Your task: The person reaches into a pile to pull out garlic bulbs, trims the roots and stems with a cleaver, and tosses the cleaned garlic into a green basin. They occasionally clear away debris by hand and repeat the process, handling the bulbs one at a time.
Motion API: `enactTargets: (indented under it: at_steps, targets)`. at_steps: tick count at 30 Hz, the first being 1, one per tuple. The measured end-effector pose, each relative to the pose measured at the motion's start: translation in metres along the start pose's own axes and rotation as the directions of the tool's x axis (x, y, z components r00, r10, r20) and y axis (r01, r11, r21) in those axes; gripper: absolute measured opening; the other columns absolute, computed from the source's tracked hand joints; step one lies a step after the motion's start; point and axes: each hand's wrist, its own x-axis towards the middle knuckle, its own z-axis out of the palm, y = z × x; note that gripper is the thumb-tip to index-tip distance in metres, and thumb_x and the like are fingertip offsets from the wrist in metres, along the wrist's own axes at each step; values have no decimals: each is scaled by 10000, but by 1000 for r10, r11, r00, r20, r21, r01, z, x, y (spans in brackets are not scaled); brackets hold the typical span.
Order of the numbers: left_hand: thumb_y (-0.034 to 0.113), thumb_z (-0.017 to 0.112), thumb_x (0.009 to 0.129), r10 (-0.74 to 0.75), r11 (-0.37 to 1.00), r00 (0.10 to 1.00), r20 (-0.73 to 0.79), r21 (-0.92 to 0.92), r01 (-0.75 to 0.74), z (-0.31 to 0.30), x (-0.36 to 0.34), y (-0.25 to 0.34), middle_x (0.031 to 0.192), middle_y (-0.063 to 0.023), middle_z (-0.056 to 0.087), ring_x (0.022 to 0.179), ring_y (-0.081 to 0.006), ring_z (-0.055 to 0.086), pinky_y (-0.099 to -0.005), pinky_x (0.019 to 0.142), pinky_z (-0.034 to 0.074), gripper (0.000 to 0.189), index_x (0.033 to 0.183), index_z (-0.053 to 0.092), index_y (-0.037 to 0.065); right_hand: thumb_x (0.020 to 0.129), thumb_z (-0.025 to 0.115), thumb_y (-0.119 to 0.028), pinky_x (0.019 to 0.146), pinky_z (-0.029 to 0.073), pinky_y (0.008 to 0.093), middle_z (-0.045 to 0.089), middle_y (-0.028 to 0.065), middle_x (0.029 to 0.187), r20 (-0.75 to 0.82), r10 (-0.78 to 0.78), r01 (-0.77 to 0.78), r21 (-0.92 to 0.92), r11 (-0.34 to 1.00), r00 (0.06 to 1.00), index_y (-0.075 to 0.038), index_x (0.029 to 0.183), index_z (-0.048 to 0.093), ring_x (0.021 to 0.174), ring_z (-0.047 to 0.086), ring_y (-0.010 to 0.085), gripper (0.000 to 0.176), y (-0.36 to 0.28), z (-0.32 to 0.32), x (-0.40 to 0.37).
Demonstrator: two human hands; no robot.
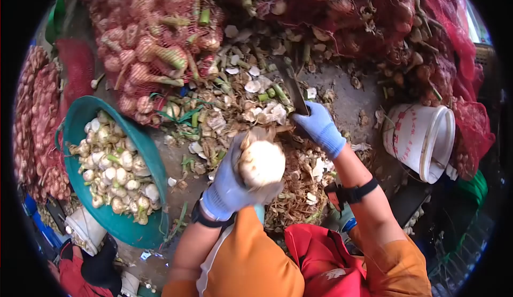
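My left hand (223, 189), in a light blue glove, is closed around a large white garlic bulb (262, 163) with loose, papery skin about it. The bulb is held up over the litter of peelings, its pale face toward me. In my right hand (321, 130), gloved in the same blue, is the handle of a knife (294, 90). Its dark blade points away from me and slightly left, apart from the bulb. Beneath both hands lies a heap of dry garlic skins and cut stalks (299, 190).
A green basin (163, 171) of trimmed garlic bulbs tilts at the left. Red mesh sacks of garlic (152, 46) stand at the back left, with more mesh sacks (342, 14) behind. A white bucket (409, 137) lies tipped at the right. Another person (91, 273) is at the lower left.
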Motion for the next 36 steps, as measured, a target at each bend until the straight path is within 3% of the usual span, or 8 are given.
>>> enactTargets:
  at_steps: [2, 7, 13, 15, 19, 23, 33, 36]
  targets:
    - [383, 881, 676, 297, 487, 951, 88, 843, -230, -6, 16, -4, 1311, -152, 527, 1161, -318, 552, -418, 989, 470, 870, 1354, 458, 39, 802, 658, -202, 646, 519, 326, 652, 23, 763, 128, -51, 3, 351, 936, 990, -47, 899, 675, 696, 642, 139, 183, -32, 22, -36]
    - [95, 599, 902, 216, 973, 975, -45, -70, -219, -14, 9, -17, 1186, -115, 597, 1062, -224, 604, -308, 879, 524, 461, 1339, 465, 40, 772, 686, -245, 723, 525, 391, 631, 123, 967, 147, -655, 662, -328, 674, 741, -104, 962, 671, 827, 651, 325, 237, -81, 20, -56]
    - [286, 571, 948, 451, 871, 849, -273, -72, -486, -31, -12, 75, 986, -51, 595, 778, -171, 620, -316, 672, 541, 280, 1179, 554, 129, 773, 654, -283, 743, 532, 422, 678, 153, 846, 103, -346, 311, -713, 628, 933, -95, 809, 680, 811, 664, 354, 193, -84, -31, 14]
    - [412, 516, 982, 589, 669, 742, 321, -708, -224, -92, -24, 82, 889, 19, 538, 669, -110, 494, -259, 562, 426, 366, 1237, 563, 154, 781, 644, -231, 763, 518, 421, 634, 153, 962, -113, -694, 551, -522, 651, 711, -68, 863, 632, 870, 620, 370, 183, -132, -33, 29]
    - [665, 503, 901, 368, 730, 925, -91, -588, -349, -45, -2, 82, 998, -100, 669, 831, -263, 633, -366, 710, 543, 684, 1261, 579, 88, 783, 662, -266, 758, 516, 428, 651, 173, 1001, -243, -931, 738, -568, 365, 273, -54, 977, 655, 856, 623, 386, 287, -216, -37, 122]
    - [477, 379, 1030, 349, 933, 937, -1, -100, -347, -49, 41, 43, 1135, -114, 636, 949, -198, 634, -288, 822, 533, 530, 1301, 527, 46, 863, 641, -210, 668, 513, 320, 670, 65, 842, -128, -537, 550, 92, 830, 833, -15, 1017, 674, 760, 639, 146, 250, -221, -28, 140]
    - [-122, 558, 886, 286, 954, 932, -221, -27, -299, -37, 43, 8, 1284, -105, 548, 1104, -197, 602, -335, 994, 514, 599, 1419, 361, 66, 883, 685, -289, 685, 478, 252, 676, 42, 865, 378, -210, 61, 369, 927, 902, -30, 994, 698, 778, 614, 90, 282, -123, 36, -24]
    - [-59, 583, 914, 341, 936, 902, -263, 2, -353, -32, 27, 10, 1280, -129, 553, 1115, -200, 606, -313, 922, 536, 530, 1397, 385, 28, 798, 701, -226, 706, 518, 376, 660, 103, 898, 141, -528, 544, -122, 830, 838, -37, 1005, 651, 790, 654, 258, 285, -96, 38, -21]
